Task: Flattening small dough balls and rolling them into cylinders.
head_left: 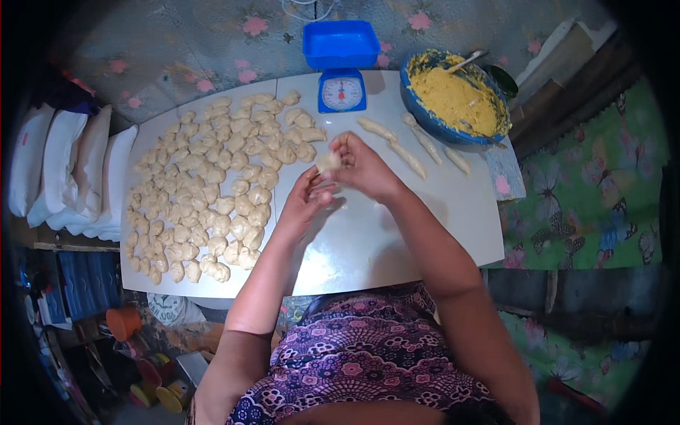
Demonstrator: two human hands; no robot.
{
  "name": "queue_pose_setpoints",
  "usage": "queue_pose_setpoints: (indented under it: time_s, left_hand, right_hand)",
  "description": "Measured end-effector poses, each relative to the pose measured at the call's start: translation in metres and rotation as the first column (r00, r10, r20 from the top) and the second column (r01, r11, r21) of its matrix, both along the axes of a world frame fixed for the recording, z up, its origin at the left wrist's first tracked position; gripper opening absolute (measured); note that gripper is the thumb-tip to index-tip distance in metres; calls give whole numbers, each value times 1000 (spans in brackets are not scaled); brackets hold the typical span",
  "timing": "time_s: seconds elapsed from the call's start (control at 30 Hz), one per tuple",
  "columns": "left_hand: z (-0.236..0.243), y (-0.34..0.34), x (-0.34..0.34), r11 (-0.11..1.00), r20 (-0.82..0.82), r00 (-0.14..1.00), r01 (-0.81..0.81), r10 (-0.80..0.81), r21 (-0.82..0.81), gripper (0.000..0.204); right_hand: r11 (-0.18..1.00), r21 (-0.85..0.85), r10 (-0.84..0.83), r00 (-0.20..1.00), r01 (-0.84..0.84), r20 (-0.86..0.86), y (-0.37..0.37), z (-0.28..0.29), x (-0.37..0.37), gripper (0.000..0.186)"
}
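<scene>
A small pale lump of dough (328,163) is pinched in the fingers of my right hand (363,168), above the middle of the table. Just below and to its left, my left hand (304,203) is half curled with its fingers apart. Its fingertips come close to the lump; whether they touch it I cannot tell. Many shiny dough pieces (205,177) cover the left side of the table, the nearest ones right beside my hands. To the right lie several long rolled dough strips (409,159).
A blue kitchen scale (341,92) with a blue tray stands at the back. Right of it, a blue basin (418,95) holds yellow filling (457,99) and a spoon (467,61). White sacks (60,166) are stacked beyond the left edge of the white table (354,262).
</scene>
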State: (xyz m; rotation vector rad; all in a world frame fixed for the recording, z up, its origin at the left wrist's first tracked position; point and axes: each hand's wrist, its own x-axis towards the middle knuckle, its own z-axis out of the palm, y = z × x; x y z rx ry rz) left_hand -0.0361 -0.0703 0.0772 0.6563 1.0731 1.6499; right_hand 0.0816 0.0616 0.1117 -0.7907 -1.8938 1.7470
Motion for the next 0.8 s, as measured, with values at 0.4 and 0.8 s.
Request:
queue_pose_setpoints:
  time_s: [0.4,0.8]
  left_hand:
    - [-2,-23,21,935,-382,866,227,-322,-273,28]
    - [-19,-106,-36,947,-534,845,-149,-27,-284,27]
  right_hand:
    - [762,-644,113,993,-65,33,-53,-45,73,50]
    - [497,847,-60,966,-190,252,-138,-29,43,53]
